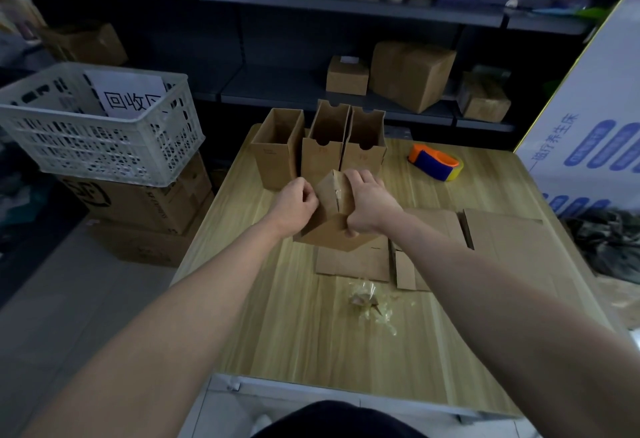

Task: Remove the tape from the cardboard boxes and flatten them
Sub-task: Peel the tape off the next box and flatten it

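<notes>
A small brown cardboard box [331, 209] is held tilted above the middle of the wooden table [311, 333], its taped seam facing me. My right hand [370, 204] grips its right side, fingers curled over the top edge. My left hand [297, 205] is at its left edge, fingers curled and pinching at the seam. Three open upright boxes [277, 147] stand in a row just behind it. Flattened cardboard pieces [498, 240] lie on the table's right part. Crumpled clear tape [367, 299] lies in front of them.
An orange and blue tape dispenser [434, 161] lies at the table's far right. A white plastic crate [100, 126] sits on stacked boxes to the left. Shelves with more boxes [412, 74] run behind. A large white carton [595, 119] stands at the right.
</notes>
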`<control>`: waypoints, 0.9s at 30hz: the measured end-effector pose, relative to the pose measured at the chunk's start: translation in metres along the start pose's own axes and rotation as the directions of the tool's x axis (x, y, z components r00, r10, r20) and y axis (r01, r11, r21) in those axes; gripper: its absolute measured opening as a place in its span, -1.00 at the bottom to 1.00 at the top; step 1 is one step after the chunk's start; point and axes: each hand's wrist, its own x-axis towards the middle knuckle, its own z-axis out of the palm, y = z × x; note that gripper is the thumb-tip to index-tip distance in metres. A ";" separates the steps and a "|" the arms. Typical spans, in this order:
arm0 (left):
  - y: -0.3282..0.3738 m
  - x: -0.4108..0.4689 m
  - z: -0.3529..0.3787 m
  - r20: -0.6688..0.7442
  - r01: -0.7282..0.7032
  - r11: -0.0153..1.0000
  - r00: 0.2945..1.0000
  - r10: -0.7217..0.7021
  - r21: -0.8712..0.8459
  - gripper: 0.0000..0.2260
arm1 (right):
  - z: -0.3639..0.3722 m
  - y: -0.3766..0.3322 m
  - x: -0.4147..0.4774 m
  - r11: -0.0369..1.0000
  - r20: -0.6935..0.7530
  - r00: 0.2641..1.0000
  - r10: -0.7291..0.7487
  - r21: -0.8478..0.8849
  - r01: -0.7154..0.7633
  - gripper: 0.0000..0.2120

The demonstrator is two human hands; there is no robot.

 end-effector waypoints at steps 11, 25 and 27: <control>0.010 -0.004 -0.008 0.075 0.143 0.692 0.989 -0.127 -0.708 -0.87 | 0.001 0.010 0.000 0.987 0.052 0.996 0.074 -0.148 -0.066 -0.02; 0.005 0.003 -0.011 -0.059 0.220 0.782 0.949 -0.311 -0.583 -0.88 | -0.004 0.029 -0.002 1.000 -0.060 0.998 0.003 -0.029 -0.004 -0.07; 0.004 0.005 -0.011 -0.119 0.253 0.781 0.916 -0.384 -0.571 -0.88 | -0.006 0.026 -0.005 0.985 -0.099 0.994 -0.036 0.164 0.052 -0.05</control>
